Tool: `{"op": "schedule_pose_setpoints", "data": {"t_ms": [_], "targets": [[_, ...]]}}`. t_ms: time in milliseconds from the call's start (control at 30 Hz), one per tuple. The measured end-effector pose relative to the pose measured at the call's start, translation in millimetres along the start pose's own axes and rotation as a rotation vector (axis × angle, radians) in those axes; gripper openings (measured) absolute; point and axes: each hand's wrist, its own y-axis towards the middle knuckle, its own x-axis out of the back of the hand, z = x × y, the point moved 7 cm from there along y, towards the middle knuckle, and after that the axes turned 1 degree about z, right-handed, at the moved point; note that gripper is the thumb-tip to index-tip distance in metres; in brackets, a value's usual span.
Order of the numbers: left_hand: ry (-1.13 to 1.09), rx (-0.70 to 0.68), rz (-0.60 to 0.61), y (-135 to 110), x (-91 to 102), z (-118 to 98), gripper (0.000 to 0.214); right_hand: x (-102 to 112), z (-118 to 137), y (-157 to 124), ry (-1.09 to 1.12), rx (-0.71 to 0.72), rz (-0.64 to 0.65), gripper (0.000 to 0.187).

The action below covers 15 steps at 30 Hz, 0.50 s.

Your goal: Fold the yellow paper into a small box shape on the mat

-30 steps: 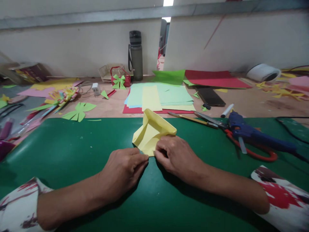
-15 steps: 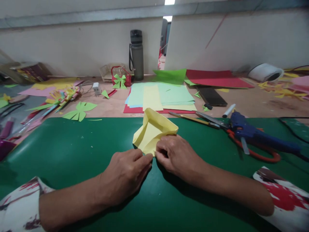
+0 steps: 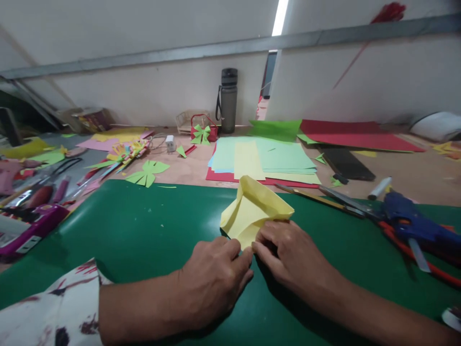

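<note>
A folded piece of yellow paper [image 3: 252, 211] with raised, creased sides lies on the green mat [image 3: 173, 221]. My left hand [image 3: 219, 274] pinches its near corner, fingers pressed together. Just to the right, my right hand [image 3: 288, 250] grips the same paper along its right near edge, with thumb and fingers closed at the corner. The two thumbs are close to each other. Part of the paper's near edge is hidden under my fingers.
Right of my hands lie scissors [image 3: 392, 235], a blue glue gun [image 3: 414, 216] and a craft knife [image 3: 320, 199]. Behind the mat are stacked coloured sheets [image 3: 284, 154], a phone [image 3: 347, 163] and a bottle [image 3: 228, 103]. A purple tool [image 3: 39, 226] sits at left.
The camera view has turned left and tilted, so everything appears farther right and lower. Both hands keep their hold at the yellow paper's near corner; its shape looks about the same.
</note>
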Motion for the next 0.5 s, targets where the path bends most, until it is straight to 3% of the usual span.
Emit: {"op": "schedule_pose_setpoints", "data": {"t_ms": [267,500], "targets": [[0.015,-0.004,-0.013,0,2.1,0,0.021,2,7,4,-0.078,0.016,0.026,0.02],[0.029,-0.028,-0.053,-1,1.4,0,0.022,12,-4,0,-0.002,0.001,0.037,0.014]]}}
